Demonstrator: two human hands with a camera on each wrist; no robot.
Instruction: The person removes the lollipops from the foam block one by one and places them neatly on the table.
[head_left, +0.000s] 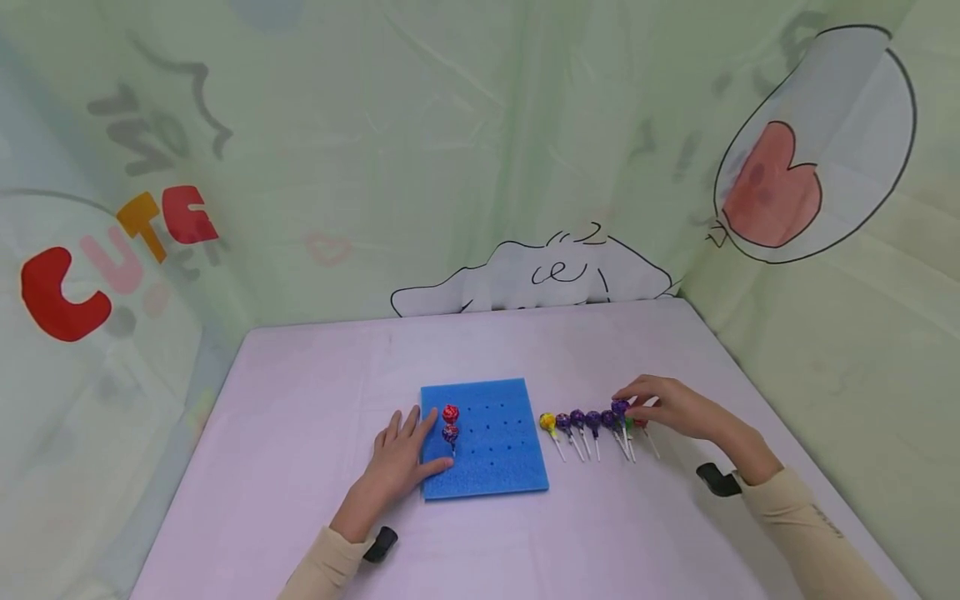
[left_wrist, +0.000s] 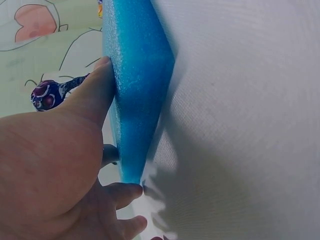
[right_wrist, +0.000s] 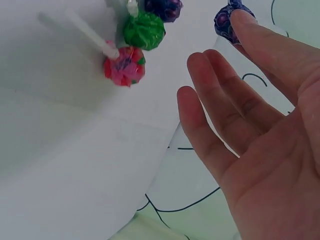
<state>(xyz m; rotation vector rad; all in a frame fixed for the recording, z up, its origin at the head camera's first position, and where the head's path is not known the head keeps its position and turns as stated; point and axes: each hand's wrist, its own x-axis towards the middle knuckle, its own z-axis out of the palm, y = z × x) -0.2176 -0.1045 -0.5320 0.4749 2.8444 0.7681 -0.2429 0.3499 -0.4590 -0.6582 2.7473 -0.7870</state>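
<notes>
My left hand [head_left: 397, 460] rests with spread fingers on the left edge of a blue foam board [head_left: 491, 482], its thumb lying on top. Two lollipops stand in the board close to that hand, a red one [head_left: 450, 413] and a purple one [head_left: 450, 433] nearer me. Over at the right, my right hand [head_left: 678, 407] pinches a purple lollipop [right_wrist: 227, 25] by its wrapped head between thumb and forefinger, the other fingers extended. The held lollipop is lifted above the row, its stick pointing down toward me.
Right of the board lies a row of lollipops, sticks toward me: a yellow one [head_left: 547, 422], several purple ones [head_left: 577, 417], a green one [right_wrist: 145, 31] and a red-pink one [right_wrist: 125, 67]. Small holes dot the board. Printed cloth walls [head_left: 450, 167] enclose the table.
</notes>
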